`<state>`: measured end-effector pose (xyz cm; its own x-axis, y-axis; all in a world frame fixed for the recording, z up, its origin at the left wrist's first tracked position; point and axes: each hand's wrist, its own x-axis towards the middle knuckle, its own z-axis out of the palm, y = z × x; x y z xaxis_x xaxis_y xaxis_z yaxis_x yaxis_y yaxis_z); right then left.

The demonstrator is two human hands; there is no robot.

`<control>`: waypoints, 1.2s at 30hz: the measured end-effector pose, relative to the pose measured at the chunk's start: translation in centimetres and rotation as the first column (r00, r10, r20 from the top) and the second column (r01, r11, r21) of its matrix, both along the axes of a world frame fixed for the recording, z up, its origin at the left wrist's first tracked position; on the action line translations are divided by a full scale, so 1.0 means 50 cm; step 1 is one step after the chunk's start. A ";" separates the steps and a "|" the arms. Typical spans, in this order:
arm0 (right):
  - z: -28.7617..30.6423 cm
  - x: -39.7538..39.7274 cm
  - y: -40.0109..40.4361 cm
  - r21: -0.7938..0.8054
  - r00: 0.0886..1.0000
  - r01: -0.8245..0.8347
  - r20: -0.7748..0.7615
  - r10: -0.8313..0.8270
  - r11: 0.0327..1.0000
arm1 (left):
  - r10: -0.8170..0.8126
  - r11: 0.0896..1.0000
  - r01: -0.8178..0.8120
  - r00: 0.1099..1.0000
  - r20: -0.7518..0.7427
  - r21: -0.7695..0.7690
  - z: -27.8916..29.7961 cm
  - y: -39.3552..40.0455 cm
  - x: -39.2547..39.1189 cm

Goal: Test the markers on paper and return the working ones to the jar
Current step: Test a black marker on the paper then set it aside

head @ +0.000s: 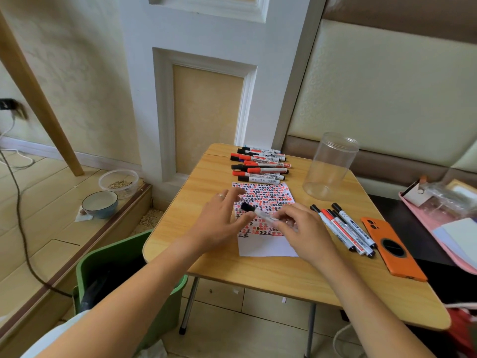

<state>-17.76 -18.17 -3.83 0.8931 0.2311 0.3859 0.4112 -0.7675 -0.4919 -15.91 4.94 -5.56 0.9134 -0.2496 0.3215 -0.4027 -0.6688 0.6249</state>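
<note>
Right hand [302, 228] pinches black-capped marker [260, 214] by barrel, over paper [265, 246]. Left hand [219, 220] fingers loosely spread, thumb touching marker near cap. Marker likely light, rigid, smooth; hold mid-barrel. Jar [330, 166] stands empty, far right.

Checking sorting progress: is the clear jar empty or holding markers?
Empty: the clear jar stands upright on the table, nothing showing through its walls.
</note>
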 end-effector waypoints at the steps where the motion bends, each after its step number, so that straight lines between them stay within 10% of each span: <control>1: -0.006 0.004 -0.014 -0.025 0.995 0.096 0.005 -0.096 0.995 | 0.037 0.991 -0.041 0.999 0.033 0.129 -0.006 0.003 0.005; 6: -0.030 0.010 -0.077 -0.195 0.886 0.460 0.039 -0.462 0.866 | 0.061 0.910 -0.043 0.998 -0.030 0.413 -0.033 0.016 0.022; 21: -0.052 0.002 -0.137 -0.311 0.770 0.638 0.248 -0.588 0.704 | 0.074 0.889 -0.027 0.994 -0.086 0.457 -0.038 0.017 0.029; 36: -0.055 0.034 -0.020 -0.219 1.000 -0.007 -0.010 0.005 0.976 | 0.119 0.929 -0.103 0.993 -0.025 0.356 -0.029 0.037 0.079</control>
